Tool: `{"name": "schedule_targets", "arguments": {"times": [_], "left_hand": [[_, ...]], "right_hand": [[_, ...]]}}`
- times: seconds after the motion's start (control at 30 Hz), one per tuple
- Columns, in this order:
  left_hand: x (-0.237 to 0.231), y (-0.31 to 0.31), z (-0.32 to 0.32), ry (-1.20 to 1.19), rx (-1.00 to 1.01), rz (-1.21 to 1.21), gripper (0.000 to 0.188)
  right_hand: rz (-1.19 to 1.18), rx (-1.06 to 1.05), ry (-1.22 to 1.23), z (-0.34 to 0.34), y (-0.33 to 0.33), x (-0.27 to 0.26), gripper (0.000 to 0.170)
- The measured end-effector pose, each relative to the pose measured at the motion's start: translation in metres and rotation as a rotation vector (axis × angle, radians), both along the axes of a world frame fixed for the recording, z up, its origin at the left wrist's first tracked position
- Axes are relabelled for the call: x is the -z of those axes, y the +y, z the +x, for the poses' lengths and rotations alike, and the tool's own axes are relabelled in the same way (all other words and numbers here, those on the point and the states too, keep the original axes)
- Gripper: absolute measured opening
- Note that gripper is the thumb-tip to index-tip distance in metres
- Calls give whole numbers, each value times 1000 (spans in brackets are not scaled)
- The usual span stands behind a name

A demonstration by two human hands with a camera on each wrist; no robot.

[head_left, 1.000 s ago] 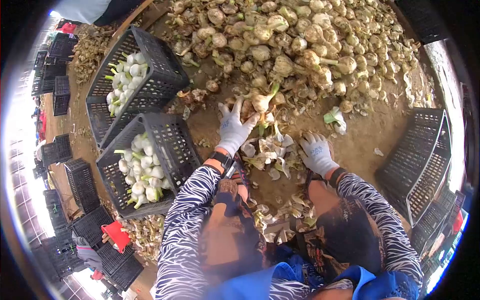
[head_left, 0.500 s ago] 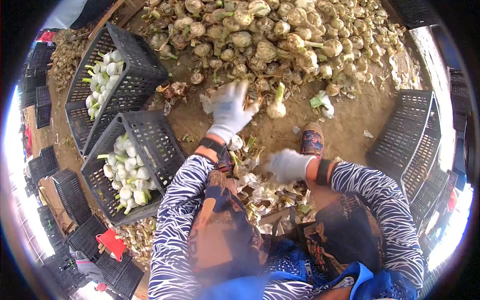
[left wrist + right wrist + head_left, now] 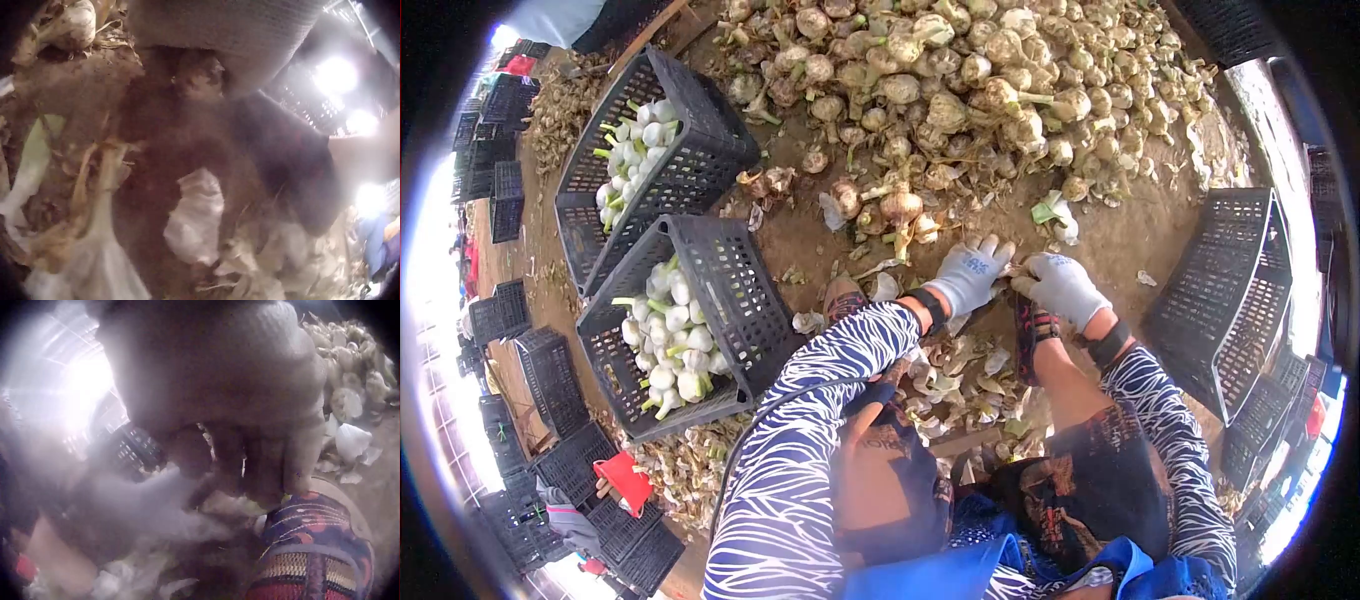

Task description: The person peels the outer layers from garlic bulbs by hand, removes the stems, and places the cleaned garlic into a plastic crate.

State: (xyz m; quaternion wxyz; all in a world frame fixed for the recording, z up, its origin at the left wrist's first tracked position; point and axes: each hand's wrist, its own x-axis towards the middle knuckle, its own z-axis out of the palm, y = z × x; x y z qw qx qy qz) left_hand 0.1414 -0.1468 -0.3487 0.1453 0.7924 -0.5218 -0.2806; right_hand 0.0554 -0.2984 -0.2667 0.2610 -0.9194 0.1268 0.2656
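Spreads out as a brown earth floor point(image 3: 1135, 225); bears a broad heap of garlic bulbs point(image 3: 1050, 105) ahead; carries scattered peelings point(image 3: 960, 400) near the shoes point(image 3: 845, 303); supports black crates point(image 3: 730, 290) at left and right.

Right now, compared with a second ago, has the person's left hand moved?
Yes: the left hand has moved rightward in the head view, away from the nearer garlic crate, toward the right hand.

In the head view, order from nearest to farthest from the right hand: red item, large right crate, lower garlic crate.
1. Large right crate: right of the right hand
2. Lower garlic crate: at left
3. Red item: lower left
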Motion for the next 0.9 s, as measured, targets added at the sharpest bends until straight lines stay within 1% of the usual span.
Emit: {"name": "schedule_targets", "arguments": {"times": [0.03,0.07,0.1,0.13,0.17,0.2,0.23,0.27,0.3,0.33,0.37,0.4,0.43,0.47,0.53,0.57,0.6,0.63,0.67,0.7,0.73,0.8,0.83,0.87,0.9], "left_hand": [[-2,-1,2,-3,3,-1,66],[-3,-1,3,118,-107,44,62],[-6,0,5,239,-216,92,59],[-8,1,9,236,-206,100,59],[-10,2,15,523,-503,-36,56],[-15,4,18,808,-799,-174,53],[-47,0,22,866,-984,-280,49],[-32,7,30,1208,-983,-444,50],[-54,11,39,1218,-919,-417,57],[-76,12,45,1226,-857,-394,65],[-80,13,47,1222,-847,-387,65],[-83,14,47,895,-730,-453,65],[-88,16,47,569,-607,-510,65],[-92,18,46,565,-607,-511,65],[-100,22,44,389,-614,-553,65],[-96,24,42,403,-652,-625,63],[-98,27,41,405,-661,-621,63],[-100,31,39,388,-728,-607,60],[-101,33,38,370,-792,-593,57],[-98,31,35,374,-803,-648,51],[-96,29,32,374,-800,-647,51],[-97,23,26,456,-841,-745,47],[-108,17,24,555,-905,-724,52],[-90,16,24,675,-907,-843,52],[-98,12,25,765,-941,-821,51]], "right_hand": [[-6,-4,-154,-4,2,7,30],[-5,1,-156,-7,-2,12,30],[-19,65,-194,-4,1,10,31],[-30,132,-232,-2,2,9,33],[-4,245,-366,-1,2,17,36],[3,264,-365,5,0,15,36],[222,453,-351,16,-3,6,38],[440,641,-338,23,-4,-7,40],[775,796,-360,29,3,-26,44],[777,811,-369,34,6,-27,44],[930,838,-376,41,8,-26,44],[1085,857,-380,48,9,-24,43],[1164,833,-351,56,12,-23,42],[1158,820,-329,60,17,-25,41],[1166,801,-442,72,29,-24,39],[1168,795,-436,74,29,-24,39],[1155,768,-353,75,29,-26,37],[1141,741,-269,75,29,-27,34],[1142,740,-259,73,29,-27,34],[1214,732,-228,72,28,-28,33],[1286,725,-202,72,27,-28,32],[1310,743,-179,65,19,-29,30],[1424,793,-180,60,16,-39,31],[1537,844,-182,55,14,-44,32],[1640,731,-154,54,7,-39,39]]}}
